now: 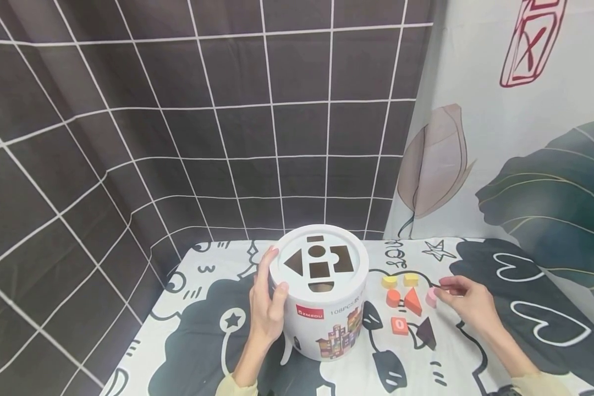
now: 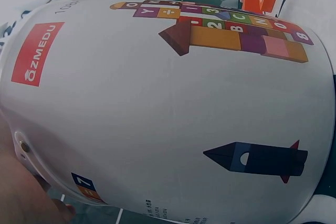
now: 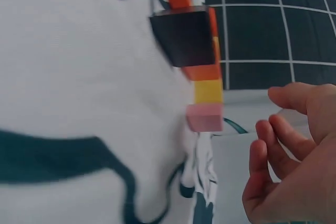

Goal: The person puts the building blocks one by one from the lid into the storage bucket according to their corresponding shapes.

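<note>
A white toy-block bucket [image 1: 326, 324] stands upright, its lid [image 1: 355, 280] cut with holes of several shapes. My left hand [image 1: 267, 308] rests against the lid's left rim, thumb toward the front and fingers extended along the side. In the left wrist view the printed bucket wall [image 2: 147, 108] fills most of the picture. Right of the bucket, my right hand [image 1: 467, 301] is beside a pink block [image 1: 431, 297]. From the right wrist, the thumb and bent fingers [image 3: 294, 150] show apart from the pink block [image 3: 205, 118], with nothing between them.
Between bucket and right hand lie two yellow blocks [image 1: 411, 280], a red-orange round block [image 1: 393, 298], an orange-red triangular block [image 1: 413, 301], an orange block marked 0 [image 1: 399, 325] and a dark triangular block [image 1: 426, 333]. A dark grid curtain [image 1: 297, 132] hangs behind the patterned cloth [image 1: 203, 324].
</note>
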`<state>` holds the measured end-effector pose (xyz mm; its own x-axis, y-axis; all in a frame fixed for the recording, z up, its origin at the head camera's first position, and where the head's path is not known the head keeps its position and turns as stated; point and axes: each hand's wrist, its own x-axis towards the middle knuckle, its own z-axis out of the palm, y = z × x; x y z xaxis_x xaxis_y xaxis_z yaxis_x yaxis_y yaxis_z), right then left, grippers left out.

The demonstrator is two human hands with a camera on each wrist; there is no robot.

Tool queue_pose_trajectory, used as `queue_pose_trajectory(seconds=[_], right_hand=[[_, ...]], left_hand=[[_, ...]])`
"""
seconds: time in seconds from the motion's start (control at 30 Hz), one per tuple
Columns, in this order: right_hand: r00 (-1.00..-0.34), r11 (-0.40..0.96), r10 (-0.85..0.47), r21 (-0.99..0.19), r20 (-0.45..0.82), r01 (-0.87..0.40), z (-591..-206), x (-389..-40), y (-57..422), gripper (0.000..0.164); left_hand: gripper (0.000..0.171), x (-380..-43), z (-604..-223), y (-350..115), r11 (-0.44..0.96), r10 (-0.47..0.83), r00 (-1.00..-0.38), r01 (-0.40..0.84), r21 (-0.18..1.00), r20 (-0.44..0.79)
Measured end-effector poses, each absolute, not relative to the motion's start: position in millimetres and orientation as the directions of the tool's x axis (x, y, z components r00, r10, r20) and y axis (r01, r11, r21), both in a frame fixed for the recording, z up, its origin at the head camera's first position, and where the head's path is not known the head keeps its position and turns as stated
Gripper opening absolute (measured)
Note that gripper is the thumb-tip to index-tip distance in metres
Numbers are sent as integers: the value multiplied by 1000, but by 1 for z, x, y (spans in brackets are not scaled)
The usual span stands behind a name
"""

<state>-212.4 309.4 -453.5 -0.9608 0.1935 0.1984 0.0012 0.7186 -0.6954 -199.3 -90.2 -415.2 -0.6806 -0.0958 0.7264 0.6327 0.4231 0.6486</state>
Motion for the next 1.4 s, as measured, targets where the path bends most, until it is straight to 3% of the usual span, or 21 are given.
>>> queue_pose_trajectory(seconds=[0.57,1.4], right_hand=[[-914,696,360,-706,189,128,-480,-214,296,45],[-931,717,310,-691,193,95,-484,-221,296,37]], left_hand=[[61,-198,-415,-90,424,-92,-690,625,656,718],[60,-199,-415,-90,428,-92,-675,637,641,732]])
